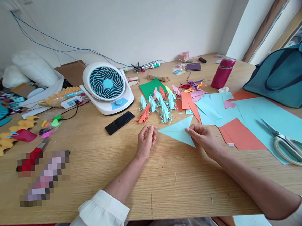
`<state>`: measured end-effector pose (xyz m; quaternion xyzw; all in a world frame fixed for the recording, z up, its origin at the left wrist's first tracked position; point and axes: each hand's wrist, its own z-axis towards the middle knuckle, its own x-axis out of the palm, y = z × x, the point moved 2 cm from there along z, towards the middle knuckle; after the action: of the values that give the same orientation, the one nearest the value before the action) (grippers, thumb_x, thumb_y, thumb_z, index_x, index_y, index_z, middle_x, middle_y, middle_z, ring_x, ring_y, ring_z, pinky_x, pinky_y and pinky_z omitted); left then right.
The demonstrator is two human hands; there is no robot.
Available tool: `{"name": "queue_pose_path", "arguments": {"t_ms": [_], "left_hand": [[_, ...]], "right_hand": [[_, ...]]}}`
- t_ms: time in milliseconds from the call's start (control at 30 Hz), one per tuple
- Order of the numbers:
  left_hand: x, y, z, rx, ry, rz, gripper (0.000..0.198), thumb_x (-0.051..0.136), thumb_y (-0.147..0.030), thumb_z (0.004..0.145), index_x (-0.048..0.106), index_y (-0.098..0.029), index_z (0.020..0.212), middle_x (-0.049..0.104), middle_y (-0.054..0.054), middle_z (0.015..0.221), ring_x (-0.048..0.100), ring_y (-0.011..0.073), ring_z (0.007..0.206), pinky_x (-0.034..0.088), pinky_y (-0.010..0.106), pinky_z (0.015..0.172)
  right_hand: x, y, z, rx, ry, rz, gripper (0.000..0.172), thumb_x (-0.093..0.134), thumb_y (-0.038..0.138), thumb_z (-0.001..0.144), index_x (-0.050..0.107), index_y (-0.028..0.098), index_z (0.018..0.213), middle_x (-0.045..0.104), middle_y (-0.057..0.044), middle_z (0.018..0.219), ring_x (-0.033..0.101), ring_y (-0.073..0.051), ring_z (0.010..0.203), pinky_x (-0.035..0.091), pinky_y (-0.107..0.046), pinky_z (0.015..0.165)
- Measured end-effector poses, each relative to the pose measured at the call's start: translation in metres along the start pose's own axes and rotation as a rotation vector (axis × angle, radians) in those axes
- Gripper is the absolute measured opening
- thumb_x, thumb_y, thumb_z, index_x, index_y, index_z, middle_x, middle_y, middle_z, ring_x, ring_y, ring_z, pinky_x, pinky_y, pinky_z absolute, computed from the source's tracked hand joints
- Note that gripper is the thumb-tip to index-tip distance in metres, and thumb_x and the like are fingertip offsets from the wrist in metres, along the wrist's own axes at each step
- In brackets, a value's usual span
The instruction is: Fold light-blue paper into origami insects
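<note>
My right hand (203, 138) pinches a light-blue folded paper triangle (176, 131) between thumb and fingers at its right side. The triangle has a crease along it, and its sharp point faces left. Beside that point, my left hand (145, 140) is closed with its fingers curled; the point shows just outside the fingertips. Just beyond the paper stand several folded paper figures with curled strips, among them a light-blue one (164, 112) and an orange one (144, 114).
Scissors (282, 137) lie on a light-blue sheet (258, 116) at right, near orange paper (244, 134). A red flask (223, 73) and blue bag (279, 74) stand behind. Left are a black phone (120, 122), a white fan (108, 86) and a red-handled cutter (33, 156).
</note>
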<state>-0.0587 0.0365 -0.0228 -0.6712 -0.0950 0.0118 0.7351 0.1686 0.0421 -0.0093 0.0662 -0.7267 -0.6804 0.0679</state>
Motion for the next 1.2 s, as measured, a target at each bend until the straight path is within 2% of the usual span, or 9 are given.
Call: {"name": "queue_pose_path", "arguments": {"t_ms": [267, 467, 633, 700, 767, 867, 1000, 1067, 1200], "left_hand": [[0.003, 0.001, -0.003, 0.058, 0.074, 0.173, 0.033, 0.064, -0.049, 0.082, 0.063, -0.015, 0.081, 0.052, -0.003, 0.066, 0.039, 0.0072, 0.054, 0.029, 0.020, 0.049], [-0.001, 0.000, 0.001, 0.133, -0.018, 0.257, 0.024, 0.069, -0.038, 0.080, 0.060, -0.016, 0.075, 0.043, -0.006, 0.061, 0.035, 0.0090, 0.058, 0.030, 0.022, 0.058], [-0.001, -0.010, -0.002, 0.184, -0.003, 0.333, 0.029, 0.067, -0.037, 0.080, 0.052, -0.018, 0.065, 0.041, -0.005, 0.063, 0.035, 0.0101, 0.061, 0.030, 0.023, 0.060], [-0.001, -0.013, -0.002, 0.206, 0.017, 0.381, 0.032, 0.065, -0.036, 0.082, 0.048, -0.018, 0.062, 0.039, -0.005, 0.063, 0.034, 0.0103, 0.061, 0.030, 0.023, 0.059], [-0.003, -0.015, -0.001, 0.211, 0.040, 0.412, 0.030, 0.062, -0.035, 0.083, 0.049, -0.018, 0.063, 0.039, -0.005, 0.062, 0.034, 0.0105, 0.060, 0.030, 0.023, 0.059], [-0.005, -0.019, 0.002, 0.200, 0.089, 0.428, 0.022, 0.061, -0.032, 0.083, 0.054, -0.018, 0.067, 0.044, -0.004, 0.062, 0.038, 0.0108, 0.060, 0.031, 0.023, 0.059], [-0.001, -0.024, 0.000, 0.147, 0.242, 0.458, 0.018, 0.061, -0.030, 0.081, 0.058, -0.017, 0.069, 0.047, -0.004, 0.061, 0.042, 0.0106, 0.058, 0.033, 0.023, 0.057], [0.002, -0.025, -0.002, 0.108, 0.318, 0.436, 0.017, 0.061, -0.030, 0.081, 0.059, -0.017, 0.071, 0.050, -0.004, 0.062, 0.045, 0.0108, 0.059, 0.035, 0.022, 0.058], [0.007, -0.019, -0.005, -0.003, 0.370, 0.316, 0.021, 0.062, -0.035, 0.082, 0.057, -0.016, 0.074, 0.053, -0.003, 0.064, 0.047, 0.0099, 0.058, 0.038, 0.021, 0.057]], "right_hand": [[0.005, -0.003, -0.003, 0.005, 0.004, -0.004, 0.050, 0.067, 0.064, 0.076, 0.048, 0.020, 0.061, 0.039, 0.007, 0.047, 0.031, -0.007, 0.041, 0.020, -0.023, 0.042], [0.016, -0.010, -0.004, 0.017, 0.138, -0.096, 0.048, 0.068, 0.064, 0.074, 0.056, 0.018, 0.063, 0.056, 0.001, 0.056, 0.044, -0.010, 0.050, 0.032, -0.025, 0.048], [0.020, -0.018, -0.007, 0.024, 0.230, -0.202, 0.048, 0.072, 0.058, 0.073, 0.059, 0.016, 0.055, 0.051, 0.003, 0.048, 0.036, -0.008, 0.047, 0.026, -0.024, 0.046], [0.017, -0.014, -0.008, 0.003, 0.308, -0.211, 0.044, 0.071, 0.058, 0.074, 0.063, 0.015, 0.063, 0.058, 0.001, 0.056, 0.044, -0.010, 0.051, 0.031, -0.024, 0.048], [0.011, -0.006, -0.007, -0.049, 0.381, -0.221, 0.041, 0.070, 0.056, 0.077, 0.069, 0.015, 0.085, 0.068, -0.003, 0.075, 0.055, -0.015, 0.064, 0.040, -0.025, 0.055], [-0.001, 0.007, -0.006, -0.163, 0.301, -0.300, 0.042, 0.065, 0.052, 0.084, 0.065, 0.018, 0.109, 0.070, -0.007, 0.096, 0.061, -0.018, 0.082, 0.048, -0.029, 0.069], [-0.001, 0.009, -0.007, -0.259, 0.229, -0.431, 0.032, 0.064, 0.044, 0.087, 0.065, 0.020, 0.107, 0.067, -0.008, 0.103, 0.061, -0.018, 0.085, 0.049, -0.033, 0.075], [0.006, 0.004, -0.010, -0.262, 0.243, -0.467, 0.026, 0.064, 0.039, 0.087, 0.065, 0.021, 0.105, 0.066, -0.006, 0.096, 0.060, -0.017, 0.079, 0.048, -0.030, 0.069], [0.020, -0.003, -0.014, -0.210, 0.280, -0.471, 0.020, 0.061, 0.029, 0.086, 0.062, 0.020, 0.103, 0.058, 0.002, 0.072, 0.050, -0.012, 0.061, 0.039, -0.025, 0.056]]}}
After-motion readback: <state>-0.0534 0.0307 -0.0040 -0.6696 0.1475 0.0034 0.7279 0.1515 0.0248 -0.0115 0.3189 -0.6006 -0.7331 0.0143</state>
